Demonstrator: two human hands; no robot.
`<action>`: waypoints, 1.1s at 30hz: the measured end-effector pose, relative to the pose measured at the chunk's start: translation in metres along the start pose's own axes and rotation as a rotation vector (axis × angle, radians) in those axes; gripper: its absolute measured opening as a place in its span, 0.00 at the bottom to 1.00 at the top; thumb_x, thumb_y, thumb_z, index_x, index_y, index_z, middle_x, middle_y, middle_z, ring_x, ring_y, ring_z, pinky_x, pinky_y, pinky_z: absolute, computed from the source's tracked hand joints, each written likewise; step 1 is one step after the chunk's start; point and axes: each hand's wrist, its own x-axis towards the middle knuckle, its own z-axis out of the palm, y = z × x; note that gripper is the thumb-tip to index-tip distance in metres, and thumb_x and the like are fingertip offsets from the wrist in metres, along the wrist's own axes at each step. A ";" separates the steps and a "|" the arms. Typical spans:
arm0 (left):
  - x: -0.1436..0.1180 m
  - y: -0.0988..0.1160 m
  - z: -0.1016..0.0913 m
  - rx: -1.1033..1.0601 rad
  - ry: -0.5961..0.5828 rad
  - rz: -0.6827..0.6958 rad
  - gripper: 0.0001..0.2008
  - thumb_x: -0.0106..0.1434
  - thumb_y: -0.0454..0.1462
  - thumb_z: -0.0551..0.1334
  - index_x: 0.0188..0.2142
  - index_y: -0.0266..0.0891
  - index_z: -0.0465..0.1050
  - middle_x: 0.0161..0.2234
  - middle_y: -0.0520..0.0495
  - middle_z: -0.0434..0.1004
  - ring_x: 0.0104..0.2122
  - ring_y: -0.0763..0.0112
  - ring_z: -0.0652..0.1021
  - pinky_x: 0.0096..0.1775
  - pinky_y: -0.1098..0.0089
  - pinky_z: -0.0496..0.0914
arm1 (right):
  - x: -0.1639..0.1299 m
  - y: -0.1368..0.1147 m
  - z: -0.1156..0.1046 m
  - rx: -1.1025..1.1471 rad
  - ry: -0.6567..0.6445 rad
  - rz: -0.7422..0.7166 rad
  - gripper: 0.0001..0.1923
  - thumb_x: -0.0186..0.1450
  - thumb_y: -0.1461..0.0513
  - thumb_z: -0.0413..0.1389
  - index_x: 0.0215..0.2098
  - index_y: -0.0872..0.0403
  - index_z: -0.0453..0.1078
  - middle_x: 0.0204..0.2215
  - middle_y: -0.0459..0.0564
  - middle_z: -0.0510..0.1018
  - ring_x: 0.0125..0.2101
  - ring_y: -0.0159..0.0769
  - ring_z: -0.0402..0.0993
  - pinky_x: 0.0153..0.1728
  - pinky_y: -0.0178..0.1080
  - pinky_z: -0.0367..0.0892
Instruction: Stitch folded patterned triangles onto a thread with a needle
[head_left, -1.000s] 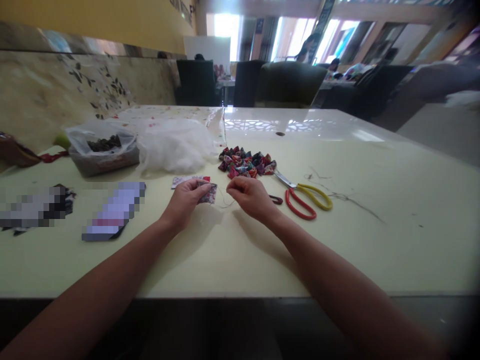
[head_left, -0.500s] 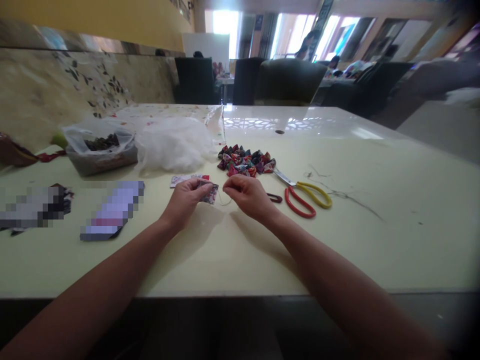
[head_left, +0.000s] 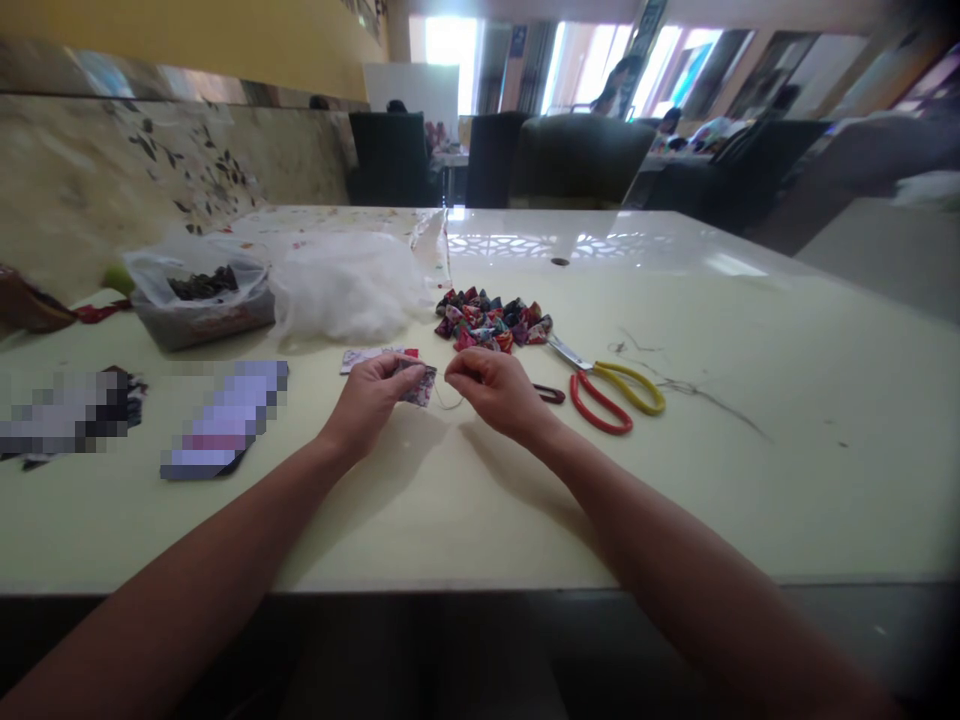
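Note:
My left hand [head_left: 379, 395] pinches a small patterned piece of fabric [head_left: 421, 386] between thumb and fingers. Close by on the right, my right hand [head_left: 491, 388] is closed in a pinch. A thin thread [head_left: 450, 406] loops from the fabric to the right hand's fingers; any needle is too small or hidden to see. Behind my left hand lies another printed fabric piece [head_left: 362, 360] with a red end. A cluster of colourful folded fabric pieces [head_left: 491, 318] sits just beyond my right hand. Scissors [head_left: 600, 385] with one red and one yellow handle lie to its right.
A dark red clip-like object [head_left: 551, 394] lies partly behind my right wrist. Loose threads [head_left: 690, 388] trail on the right of the table [head_left: 750, 500]. White stuffing [head_left: 349, 290], a plastic-lined container [head_left: 202, 325] with dark contents, and a blurred-out phone-like object [head_left: 232, 415] are on the left.

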 end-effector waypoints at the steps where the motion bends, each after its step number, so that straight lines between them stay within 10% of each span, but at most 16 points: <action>1: 0.000 0.000 0.000 0.005 0.000 0.005 0.15 0.52 0.44 0.77 0.33 0.35 0.83 0.29 0.47 0.80 0.30 0.72 0.75 0.37 0.68 0.71 | 0.000 0.000 0.000 -0.003 -0.003 0.004 0.08 0.64 0.67 0.56 0.27 0.54 0.72 0.27 0.46 0.78 0.30 0.32 0.69 0.36 0.36 0.63; 33: -0.001 -0.001 0.000 0.107 0.000 0.083 0.16 0.52 0.45 0.77 0.34 0.36 0.82 0.30 0.48 0.81 0.30 0.70 0.77 0.38 0.67 0.72 | -0.001 0.000 0.005 -0.016 0.010 -0.009 0.09 0.65 0.67 0.55 0.27 0.53 0.70 0.25 0.45 0.75 0.29 0.32 0.68 0.36 0.36 0.63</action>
